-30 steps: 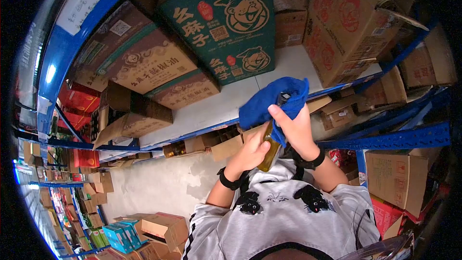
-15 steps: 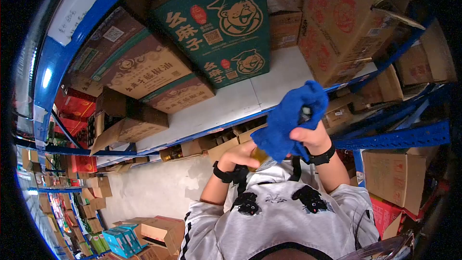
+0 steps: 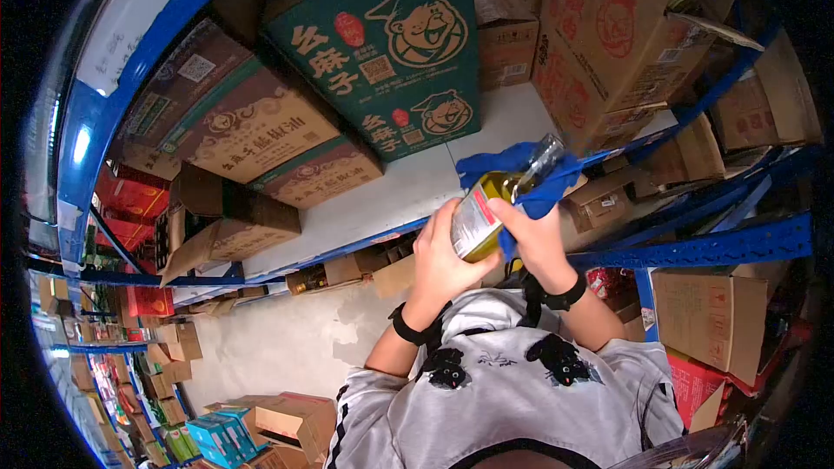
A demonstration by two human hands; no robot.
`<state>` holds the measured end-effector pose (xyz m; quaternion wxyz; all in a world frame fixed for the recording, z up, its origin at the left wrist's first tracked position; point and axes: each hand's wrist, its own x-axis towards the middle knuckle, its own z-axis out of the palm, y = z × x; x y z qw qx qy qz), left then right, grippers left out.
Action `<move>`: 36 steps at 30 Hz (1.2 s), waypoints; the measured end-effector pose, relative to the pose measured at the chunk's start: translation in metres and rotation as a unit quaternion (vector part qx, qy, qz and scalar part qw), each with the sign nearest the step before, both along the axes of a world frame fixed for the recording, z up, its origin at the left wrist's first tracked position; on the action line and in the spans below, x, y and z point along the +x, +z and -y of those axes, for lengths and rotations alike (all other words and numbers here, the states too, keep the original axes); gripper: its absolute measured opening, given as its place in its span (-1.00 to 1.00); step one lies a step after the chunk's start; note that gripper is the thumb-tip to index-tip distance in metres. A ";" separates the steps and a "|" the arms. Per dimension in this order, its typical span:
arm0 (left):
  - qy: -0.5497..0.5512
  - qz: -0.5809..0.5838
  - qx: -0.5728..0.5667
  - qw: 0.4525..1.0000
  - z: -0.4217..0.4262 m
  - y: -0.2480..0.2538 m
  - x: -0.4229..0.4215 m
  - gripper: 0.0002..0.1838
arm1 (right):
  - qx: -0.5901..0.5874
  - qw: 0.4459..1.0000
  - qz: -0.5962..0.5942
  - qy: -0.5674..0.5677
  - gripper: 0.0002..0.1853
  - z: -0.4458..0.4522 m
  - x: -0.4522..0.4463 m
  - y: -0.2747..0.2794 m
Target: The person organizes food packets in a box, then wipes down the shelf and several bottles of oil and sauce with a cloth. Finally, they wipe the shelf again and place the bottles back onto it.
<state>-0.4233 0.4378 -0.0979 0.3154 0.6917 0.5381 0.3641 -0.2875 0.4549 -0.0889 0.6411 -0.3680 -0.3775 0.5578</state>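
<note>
A glass bottle of yellow oil (image 3: 493, 197) is held tilted in front of my chest, its clear neck pointing to the upper right. My left hand (image 3: 445, 259) wraps around its lower end, beside the white and red label. A blue cloth (image 3: 543, 200) lies behind and along the bottle's far side. My right hand (image 3: 537, 241) grips the cloth against the bottle, thumb laid on the glass near the label. Most of the right fingers are hidden behind the bottle and cloth.
Ahead is a white shelf (image 3: 421, 191) with a blue frame. It bears a tall green carton (image 3: 382, 52), brown cartons (image 3: 261, 126) at left and a printed carton (image 3: 599, 43) at right. An open carton (image 3: 708, 317) stands right of me; stacked boxes (image 3: 291, 421) stand lower left.
The cloth has slid off the bottle's neck and spread behind it, leaving bottle and label exposed. Both hands have shifted; my left hand is higher and now wraps the lower end.
</note>
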 end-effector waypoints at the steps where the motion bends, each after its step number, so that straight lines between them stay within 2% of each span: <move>1: 0.045 -0.066 0.083 0.993 -0.001 -0.001 0.000 -0.21 | 0.018 1.000 -0.006 0.003 -0.65 0.000 -0.005 -0.006; 2: 0.088 -0.130 0.165 0.974 -0.002 -0.002 -0.001 -0.22 | 0.017 1.000 -0.006 0.002 -0.65 0.002 -0.008 -0.009; 4: 0.100 -0.175 0.203 0.958 -0.003 0.002 -0.008 -0.20 | -0.110 0.981 -0.151 0.046 -0.66 0.007 -0.013 -0.016; 6: 0.076 -0.247 0.226 0.939 -0.002 0.016 -0.011 -0.21 | -0.115 0.983 -0.137 0.036 -0.66 0.007 -0.013 -0.025; 8: 0.056 -0.241 0.203 0.947 -0.003 0.021 -0.013 -0.21 | -0.166 0.959 -0.228 0.031 -0.65 0.004 -0.013 -0.031; 9: 0.027 -0.223 0.190 0.956 -0.003 0.023 -0.016 -0.22 | -0.141 0.965 -0.220 -0.001 -0.66 0.002 -0.014 -0.035; 11: -0.003 -0.206 0.177 0.962 -0.002 0.023 -0.021 -0.23 | -0.125 0.971 -0.204 0.009 -0.66 -0.004 -0.005 -0.033; 13: -0.037 -0.016 0.027 0.999 0.003 0.013 -0.025 -0.27 | -0.095 0.976 -0.195 0.030 -0.63 -0.009 0.002 -0.031; 14: -0.038 -0.016 0.027 0.999 0.002 0.007 -0.026 -0.27 | -0.096 0.976 -0.194 0.029 -0.63 -0.008 0.004 -0.029; 15: -0.084 0.114 -0.076 0.987 0.002 -0.001 -0.027 -0.30 | -0.091 0.973 -0.206 0.046 -0.63 -0.008 0.006 -0.027; 16: -0.127 0.240 -0.178 0.946 0.002 -0.006 -0.027 -0.32 | -0.087 0.970 -0.217 0.062 -0.62 -0.007 0.007 -0.027; 18: -0.153 0.250 -0.180 0.939 0.002 -0.007 -0.025 -0.33 | -0.066 0.975 -0.205 0.058 -0.63 -0.007 0.006 -0.025; 21: -0.120 0.234 -0.141 0.955 0.006 -0.007 -0.011 -0.32 | -0.053 0.982 -0.176 0.043 -0.63 -0.007 0.004 -0.024; 23: -0.098 0.153 -0.059 0.982 0.010 -0.010 -0.005 -0.31 | -0.062 0.994 -0.084 0.000 -0.67 -0.009 0.000 -0.032; 24: -0.097 0.151 -0.059 0.982 0.011 -0.011 -0.002 -0.31 | -0.062 0.994 -0.086 0.001 -0.67 -0.009 -0.003 -0.035; 26: -0.043 0.030 -0.019 0.998 0.012 -0.012 0.002 -0.29 | -0.107 0.992 -0.069 -0.010 -0.68 -0.003 -0.011 -0.036; 27: -0.062 -0.030 0.042 0.997 0.009 -0.014 -0.001 -0.24 | -0.082 0.996 0.012 -0.043 -0.67 0.005 -0.020 -0.032; 28: -0.062 -0.031 0.042 0.997 0.007 -0.016 -0.003 -0.24 | -0.102 0.994 0.026 -0.016 -0.69 0.012 -0.019 -0.042; 30: -0.082 -0.175 0.133 0.972 0.004 -0.020 -0.006 -0.18 | -0.095 0.995 0.022 0.002 -0.70 0.022 -0.026 -0.056; 31: -0.080 -0.225 0.130 0.962 0.005 -0.018 -0.007 -0.24 | -0.138 0.989 -0.041 0.021 -0.74 0.024 -0.026 -0.056; 32: -0.080 -0.225 0.129 0.962 0.006 -0.018 -0.006 -0.24 | -0.139 0.989 -0.041 0.021 -0.74 0.022 -0.026 -0.055; 34: -0.078 -0.399 0.175 0.897 0.008 -0.018 -0.005 -0.32 | -0.197 0.960 -0.198 0.009 -0.77 0.019 -0.026 -0.049; 36: -0.081 -0.390 0.198 0.896 0.008 -0.016 -0.001 -0.34 | -0.197 0.953 -0.231 0.018 -0.77 0.019 -0.026 -0.066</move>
